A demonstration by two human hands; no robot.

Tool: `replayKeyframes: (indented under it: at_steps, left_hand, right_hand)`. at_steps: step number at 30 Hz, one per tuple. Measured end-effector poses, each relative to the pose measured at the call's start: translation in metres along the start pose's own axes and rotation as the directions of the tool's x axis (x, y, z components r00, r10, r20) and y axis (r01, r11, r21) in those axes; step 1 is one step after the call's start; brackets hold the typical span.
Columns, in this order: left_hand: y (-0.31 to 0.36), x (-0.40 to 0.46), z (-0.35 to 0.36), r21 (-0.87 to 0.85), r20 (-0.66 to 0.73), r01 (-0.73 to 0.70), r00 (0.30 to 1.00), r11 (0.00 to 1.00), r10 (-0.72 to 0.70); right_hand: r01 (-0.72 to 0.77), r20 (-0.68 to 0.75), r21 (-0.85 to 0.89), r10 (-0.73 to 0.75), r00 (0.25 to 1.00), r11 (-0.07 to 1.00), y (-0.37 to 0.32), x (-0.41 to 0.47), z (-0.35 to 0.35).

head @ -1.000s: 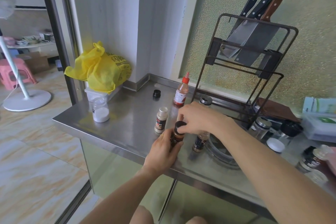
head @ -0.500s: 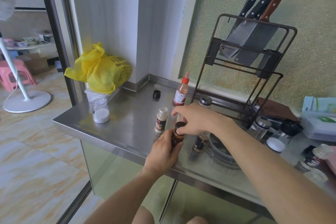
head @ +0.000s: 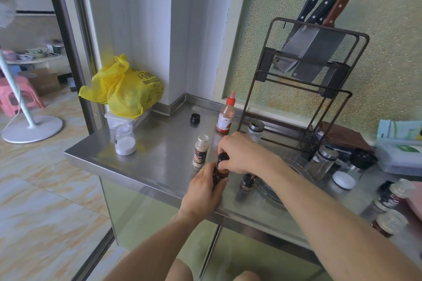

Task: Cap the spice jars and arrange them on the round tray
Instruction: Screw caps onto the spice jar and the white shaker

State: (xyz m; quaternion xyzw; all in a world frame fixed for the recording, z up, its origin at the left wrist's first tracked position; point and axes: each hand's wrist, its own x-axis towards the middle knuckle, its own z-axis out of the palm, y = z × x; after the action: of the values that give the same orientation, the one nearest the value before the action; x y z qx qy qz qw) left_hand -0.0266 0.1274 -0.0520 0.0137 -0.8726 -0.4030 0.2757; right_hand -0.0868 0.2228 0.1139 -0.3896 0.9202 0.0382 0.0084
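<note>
Two hands work near the counter [head: 146,166] front edge: left hand [head: 203,191] grips the spice jar [head: 221,174], right hand [head: 239,153] pinches its black cap [head: 222,158]. Bare steel lies leftward toward the salt jar [head: 125,142]. Jar label writing unreadable.

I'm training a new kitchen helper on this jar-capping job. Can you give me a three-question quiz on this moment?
1. True or false: the left hand grips the dark spice jar by its body.
2. What is the right hand gripping? A) the red-capped sauce bottle B) the black cap on the held jar C) a knife
3. Fill in: a loose black cap lies on the steel ____.

Key: 1 true; 2 B; 3 counter
</note>
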Motion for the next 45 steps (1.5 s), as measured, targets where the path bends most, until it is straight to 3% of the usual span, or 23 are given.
replayKeyframes:
  at_steps: [5,7,10,13,17,24,28,34,38,40,45]
  left_hand:
    - [0.004,0.000,-0.003,-0.020,0.006,0.024,1.000,1.000,-0.023]
    - [0.005,-0.001,-0.004,-0.022,0.006,0.027,1.000,0.999,-0.027]
    - [0.004,-0.003,-0.004,-0.039,-0.010,0.054,0.998,0.998,-0.054]
    - [0.005,-0.002,-0.004,-0.047,-0.009,0.097,0.995,0.994,-0.098]
    - [0.004,-0.002,-0.003,-0.035,0.018,0.121,0.993,0.992,-0.120]
    - [0.008,-0.004,-0.008,-0.117,0.002,0.152,0.988,0.982,-0.152]
    - [0.014,-0.018,-0.022,-0.219,-0.143,0.156,0.971,0.963,-0.190]
    - [-0.003,-0.011,-0.067,-0.052,-0.445,0.087,0.890,0.995,-0.101]
    - [-0.029,0.012,-0.102,0.036,-0.596,0.229,0.786,0.973,-0.163]
    - [-0.041,0.025,-0.117,0.001,-0.655,0.330,0.714,0.944,-0.249]
    - [-0.081,0.049,-0.140,-0.050,-0.649,0.499,0.642,0.865,-0.408]
  right_hand:
    - [0.001,-0.041,0.000,-0.001,0.999,1.000,0.002,-0.002,0.008]
    - [-0.013,-0.040,0.112,0.018,0.999,0.994,0.008,-0.008,0.008]
    - [-0.088,-0.107,0.428,0.147,0.983,0.900,0.030,-0.021,-0.003]
    - [-0.148,-0.263,0.498,0.311,0.913,0.854,0.065,-0.031,-0.010]
    - [-0.225,-0.215,0.547,0.395,0.893,0.806,0.088,-0.037,-0.007]
    - [-0.181,-0.135,0.531,0.294,0.946,0.828,0.086,-0.014,-0.002]
    - [-0.143,-0.025,0.445,0.172,0.985,0.884,0.076,0.010,-0.004]
    - [-0.056,0.182,0.108,0.035,0.983,0.993,0.069,0.069,0.014]
    - [-0.010,0.337,0.047,-0.006,0.942,0.999,0.068,0.095,0.033]
    - [0.006,0.358,0.009,-0.009,0.934,1.000,0.066,0.101,0.044]
    - [0.041,0.237,-0.035,-0.031,0.971,0.999,0.069,0.102,0.044]
